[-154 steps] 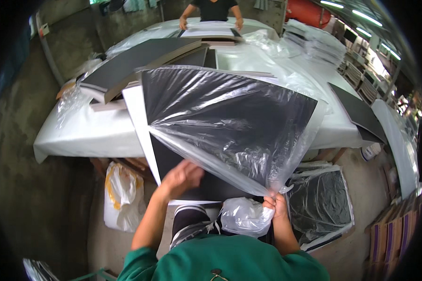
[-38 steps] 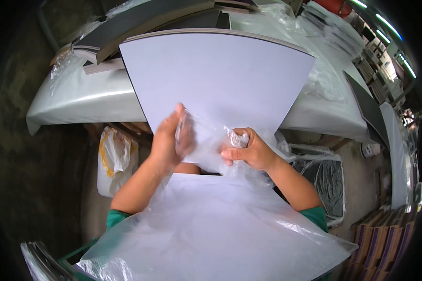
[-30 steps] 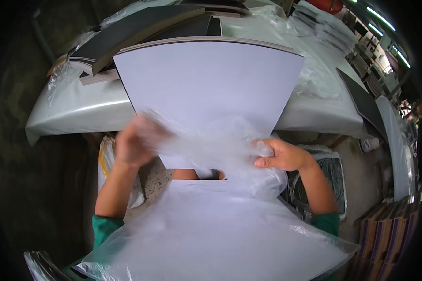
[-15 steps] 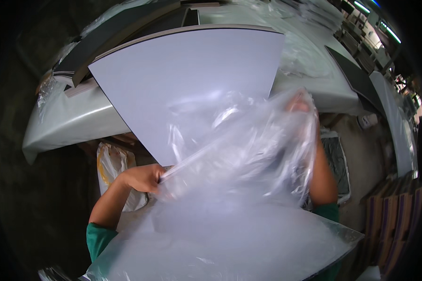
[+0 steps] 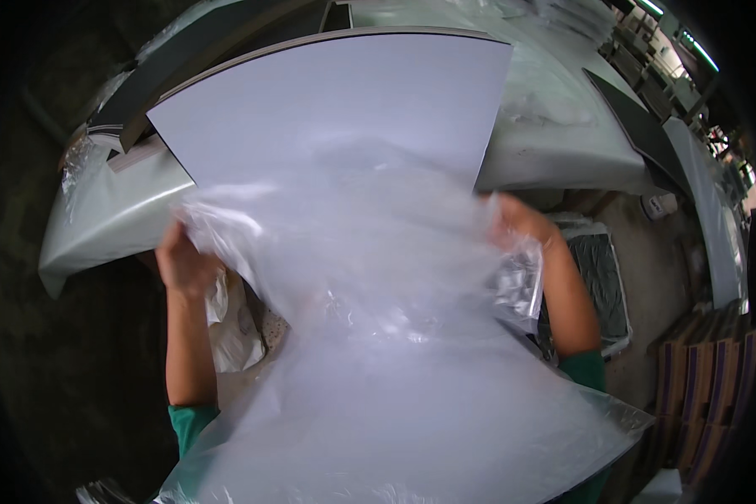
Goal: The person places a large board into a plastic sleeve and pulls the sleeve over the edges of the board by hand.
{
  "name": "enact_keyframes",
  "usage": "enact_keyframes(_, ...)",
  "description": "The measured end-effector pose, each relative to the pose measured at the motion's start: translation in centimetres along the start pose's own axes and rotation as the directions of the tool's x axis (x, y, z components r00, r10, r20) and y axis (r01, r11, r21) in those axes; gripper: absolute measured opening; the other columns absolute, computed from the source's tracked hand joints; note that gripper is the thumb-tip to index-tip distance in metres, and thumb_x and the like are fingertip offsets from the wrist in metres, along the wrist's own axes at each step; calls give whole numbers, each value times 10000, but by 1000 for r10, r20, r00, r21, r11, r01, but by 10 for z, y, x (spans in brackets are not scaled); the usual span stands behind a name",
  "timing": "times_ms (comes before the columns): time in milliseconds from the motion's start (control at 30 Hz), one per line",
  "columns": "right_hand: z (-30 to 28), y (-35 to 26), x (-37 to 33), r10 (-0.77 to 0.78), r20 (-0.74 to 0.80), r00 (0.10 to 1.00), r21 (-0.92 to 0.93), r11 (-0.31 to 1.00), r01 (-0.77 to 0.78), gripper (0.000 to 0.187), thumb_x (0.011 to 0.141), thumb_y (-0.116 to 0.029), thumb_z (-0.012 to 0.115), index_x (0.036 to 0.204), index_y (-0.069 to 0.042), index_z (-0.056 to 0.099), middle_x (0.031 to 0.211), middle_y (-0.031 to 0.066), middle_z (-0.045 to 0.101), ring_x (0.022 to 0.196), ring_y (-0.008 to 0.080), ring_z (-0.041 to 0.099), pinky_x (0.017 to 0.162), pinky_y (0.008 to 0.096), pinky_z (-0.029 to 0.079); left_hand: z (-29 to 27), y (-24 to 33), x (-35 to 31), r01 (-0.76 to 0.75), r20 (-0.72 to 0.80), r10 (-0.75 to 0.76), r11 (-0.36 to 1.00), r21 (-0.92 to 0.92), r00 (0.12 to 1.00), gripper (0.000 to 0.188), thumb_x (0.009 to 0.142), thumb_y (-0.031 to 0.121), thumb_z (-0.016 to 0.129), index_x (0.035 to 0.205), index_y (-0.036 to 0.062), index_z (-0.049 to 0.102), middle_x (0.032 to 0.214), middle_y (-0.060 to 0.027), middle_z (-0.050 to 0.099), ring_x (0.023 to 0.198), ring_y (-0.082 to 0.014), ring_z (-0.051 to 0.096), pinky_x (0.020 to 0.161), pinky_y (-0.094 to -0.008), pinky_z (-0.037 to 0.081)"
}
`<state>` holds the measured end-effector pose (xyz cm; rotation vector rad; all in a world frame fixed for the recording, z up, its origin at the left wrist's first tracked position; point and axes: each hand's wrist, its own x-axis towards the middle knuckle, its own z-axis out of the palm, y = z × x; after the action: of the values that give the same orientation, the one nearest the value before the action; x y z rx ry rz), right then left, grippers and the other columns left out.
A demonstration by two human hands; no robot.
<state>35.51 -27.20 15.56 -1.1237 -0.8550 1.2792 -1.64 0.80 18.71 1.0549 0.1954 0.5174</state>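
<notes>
A large clear plastic bag (image 5: 378, 294) stretches between my two hands, blurred by motion in its upper part. My left hand (image 5: 185, 256) grips its left edge, fingers closed on the film. At the right edge, my right hand (image 5: 517, 225) is closed on the bag too, its fingertips partly hidden by the film. Behind the upper part of the bag stands a white panel (image 5: 344, 92) with a thin dark edge, leaning against the covered table. The lower end of the bag spreads wide toward me, over more film or sheet that I cannot make out.
Dark curved boards (image 5: 202, 63) lie stacked on the table (image 5: 118, 218), which has a pale glossy cover. A white sack (image 5: 235, 336) sits below on the left. To the right are a dark wrapped panel (image 5: 596, 281), a white tub (image 5: 659, 206) and stacked cartons (image 5: 701, 378).
My left hand has moved up and left, and my right hand has come down slightly. The bag's upper edge now spreads between them instead of slanting.
</notes>
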Motion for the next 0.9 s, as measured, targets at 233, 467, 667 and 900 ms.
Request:
enact_keyframes(233, 36, -24, -9, -478, -215, 852, 747, 481, 459, 425, 742, -198, 655, 1101, -50, 482, 746, 44, 538, 633, 120, 514, 473, 217, 380, 4, -42, -28, 99, -182, -64, 976, 192, 981, 367, 716, 293, 640, 937, 11, 561, 897, -94, 587, 828, -210, 576, 746, -332, 466)
enact_keyframes(467, -8, -35, 35, -845, -359, 397, -894, 434, 115, 183, 636, 132, 473, 703, -39, 469, 644, -12, 471, 594, 116, 477, 517, 234, 379, 13, 20, -16, -362, 114, 467, 799, -481, 877, 426, 750, 326, 493, 1044, 18, 523, 979, -116, 552, 845, -256, 509, 831, -444, 399)
enact_keyframes(667, 47, -145, 48, -985, 116, 131, -982, -134, -133, 374, 623, 126, 480, 939, -49, 575, 987, 125, 523, 802, 269, 533, 689, 309, 423, 53, 107, 60, -372, 39, 789, 245, 895, 613, 308, 701, -53, 522, 998, 24, 552, 779, -27, 520, 675, -83, 479, 601, -210, 398)
enact_keyframes(900, 21, -61, 0, -920, 286, 267, -949, -310, -51, 453, 723, 55, 534, 1140, -122, 531, 1170, 108, 478, 963, 213, 542, 764, 320, 437, 11, 55, -2, -320, 424, 655, -280, 905, 625, 321, 619, -143, 449, 872, -4, 587, 844, -116, 462, 791, -205, 494, 680, -282, 422)
